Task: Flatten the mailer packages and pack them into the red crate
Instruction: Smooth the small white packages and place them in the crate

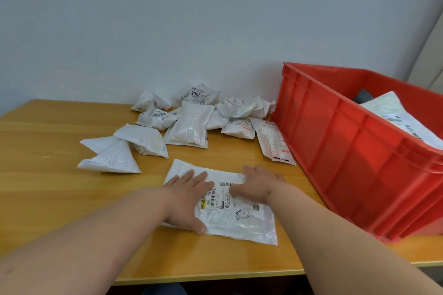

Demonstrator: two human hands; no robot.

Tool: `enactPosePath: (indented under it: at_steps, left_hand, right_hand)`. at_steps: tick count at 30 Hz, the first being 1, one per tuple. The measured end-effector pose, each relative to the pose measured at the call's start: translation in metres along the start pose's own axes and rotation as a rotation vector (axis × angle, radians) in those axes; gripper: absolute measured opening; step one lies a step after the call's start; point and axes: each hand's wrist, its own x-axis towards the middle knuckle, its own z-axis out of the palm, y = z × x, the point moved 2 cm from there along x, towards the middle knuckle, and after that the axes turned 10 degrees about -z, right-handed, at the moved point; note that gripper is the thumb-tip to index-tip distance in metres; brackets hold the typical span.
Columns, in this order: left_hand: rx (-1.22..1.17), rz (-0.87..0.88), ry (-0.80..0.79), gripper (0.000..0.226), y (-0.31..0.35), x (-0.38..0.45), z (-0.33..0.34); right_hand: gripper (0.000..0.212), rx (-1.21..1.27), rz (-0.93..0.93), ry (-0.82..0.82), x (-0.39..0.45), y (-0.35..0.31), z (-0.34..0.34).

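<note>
A white mailer [239, 220] with a barcode label lies flat on the wooden table [48, 199] in front of me. My left hand [187, 199] presses on its left half with straight fingers. My right hand [257, 183] lies flat on its upper right part. Behind it sits a pile of several puffy white mailers [189, 122], some folded into triangles [112, 158]. The red crate [354, 151] stands at the right, with flat white mailers [402, 117] inside.
A pale wall rises behind the table. The table's front edge [215, 278] runs close below my forearms. One long mailer [273, 141] lies against the crate's left wall. Bare wood shows at the left of the table.
</note>
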Motion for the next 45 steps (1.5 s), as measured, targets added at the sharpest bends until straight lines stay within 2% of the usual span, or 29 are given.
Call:
enactPosePath:
  at_steps: [3,5,7,11,16,18,20,23,24,26,29,34,37,39,40,42,44,45]
  left_hand:
    - [0.060,-0.065,0.009,0.102,-0.007,0.001,-0.008]
    - [0.061,-0.127,0.045,0.099,-0.011,0.003,-0.009]
    - [-0.009,-0.192,0.087,0.098,-0.014,0.002,-0.006]
    - [-0.146,-0.334,0.185,0.108,-0.022,-0.005,0.004]
    - [-0.338,-0.483,0.271,0.121,-0.023,-0.018,0.019]
    - [-0.506,-0.495,0.314,0.117,-0.019,-0.021,0.020]
    - [-0.888,-0.425,0.325,0.091,-0.011,-0.026,0.018]
    - [-1.500,-0.269,0.138,0.039,0.013,-0.037,0.005]
    - [-1.610,-0.207,0.055,0.032,0.021,-0.041,0.000]
    - [-1.699,-0.075,-0.028,0.035,0.037,-0.046,-0.016]
    - [-1.729,0.027,0.038,0.035,0.057,-0.046,-0.046]
    - [-1.707,0.071,0.328,0.034,0.095,-0.043,-0.107]
    - [-1.703,0.111,0.495,0.056,0.130,-0.043,-0.146]
    - [-1.527,0.087,0.664,0.073,0.155,-0.043,-0.167]
    - [-1.417,0.095,0.746,0.073,0.169,-0.042,-0.175]
    - [-1.249,0.186,0.839,0.053,0.200,-0.040,-0.191]
    - [-1.093,0.273,0.837,0.025,0.234,-0.032,-0.204]
    - [-1.010,0.301,0.814,0.018,0.250,-0.029,-0.209]
  right_hand:
    - [0.088,0.055,0.073,-0.046,-0.002,0.007,-0.003]
    - [0.077,0.168,0.106,-0.067,-0.006,0.014,-0.003]
    - [0.057,0.338,0.115,-0.056,-0.012,0.018,-0.001]
    - [0.064,0.530,0.105,0.028,-0.022,0.021,0.003]
    - [0.046,0.656,0.003,0.134,-0.040,0.019,-0.002]
    - [0.037,0.674,-0.059,0.209,-0.048,0.017,-0.010]
    - [0.029,0.689,-0.118,0.299,-0.057,0.014,-0.022]
    - [0.028,0.743,-0.200,0.453,-0.070,0.009,-0.043]
    - [0.028,0.761,-0.214,0.506,-0.073,0.009,-0.051]
    - [0.028,0.800,-0.229,0.603,-0.081,0.010,-0.068]
    - [0.033,0.787,-0.234,0.724,-0.093,0.017,-0.097]
    - [0.038,0.710,-0.292,0.909,-0.120,0.033,-0.157]
    - [0.053,0.586,-0.285,1.033,-0.134,0.052,-0.187]
    - [0.062,0.493,-0.246,1.123,-0.143,0.073,-0.202]
    - [0.062,0.441,-0.214,1.150,-0.146,0.085,-0.208]
    - [0.054,0.324,-0.129,1.155,-0.152,0.113,-0.219]
    - [0.044,0.223,-0.020,1.139,-0.158,0.147,-0.227]
    - [0.042,0.196,0.034,1.134,-0.161,0.164,-0.229]
